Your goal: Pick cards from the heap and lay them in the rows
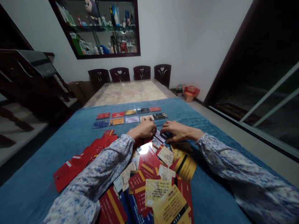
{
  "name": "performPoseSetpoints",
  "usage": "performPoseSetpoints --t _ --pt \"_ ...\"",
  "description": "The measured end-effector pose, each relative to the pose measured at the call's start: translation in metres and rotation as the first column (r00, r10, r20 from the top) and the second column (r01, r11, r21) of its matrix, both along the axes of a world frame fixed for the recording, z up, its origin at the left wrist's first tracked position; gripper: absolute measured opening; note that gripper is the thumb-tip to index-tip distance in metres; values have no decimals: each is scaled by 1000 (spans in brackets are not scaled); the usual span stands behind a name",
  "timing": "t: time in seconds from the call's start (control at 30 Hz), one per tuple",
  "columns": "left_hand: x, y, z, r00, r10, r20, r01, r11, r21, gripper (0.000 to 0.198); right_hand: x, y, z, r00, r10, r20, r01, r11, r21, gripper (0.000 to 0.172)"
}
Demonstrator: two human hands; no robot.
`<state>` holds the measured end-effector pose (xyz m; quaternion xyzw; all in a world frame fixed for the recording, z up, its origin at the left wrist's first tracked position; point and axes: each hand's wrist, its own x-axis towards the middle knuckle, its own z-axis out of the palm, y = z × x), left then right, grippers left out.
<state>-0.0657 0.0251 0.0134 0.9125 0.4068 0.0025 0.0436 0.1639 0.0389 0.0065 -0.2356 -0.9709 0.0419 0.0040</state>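
Observation:
A loose heap of printed plastic-looking cards [158, 186], mostly red, yellow and blue, lies between my forearms. My left hand [146, 127] is at the heap's far end, its fingers curled in and their tips partly hidden. Close by on the right, my right hand [176, 130] has its thumb and fingers around a dark card [167, 135]. Between the hands lies a pale lilac card [160, 137] with a black stripe. Beyond them, cards lie in two rows, including a lilac card [132, 119], an orange card [116, 121] and a black card [160, 116].
Overlapping red cards [77, 165] form a strip left of my left sleeve. A blue cloth [70, 133] covers the near part of the table, with the bare stone-patterned top [133, 90] beyond. Dark chairs [119, 74] stand at the far end.

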Motion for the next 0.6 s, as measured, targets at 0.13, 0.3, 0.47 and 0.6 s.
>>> performPoseSetpoints --t 0.13,0.3,0.47,0.6 --pt "1 0 0 1000 23 11 -23 1000 6 17 -2 1 -1 997 81 -18 -80 995 52 32" --pt "3 -1 -4 999 41 -8 -41 999 20 20 -2 -1 0 989 145 -21 -142 982 128 20" --pt "4 -1 -5 997 72 -21 -71 997 29 26 0 -2 -7 977 211 -26 -197 944 265 22" --pt "4 1 -6 995 93 -30 -92 995 23 27 5 1 -9 966 257 -13 -235 902 363 25"
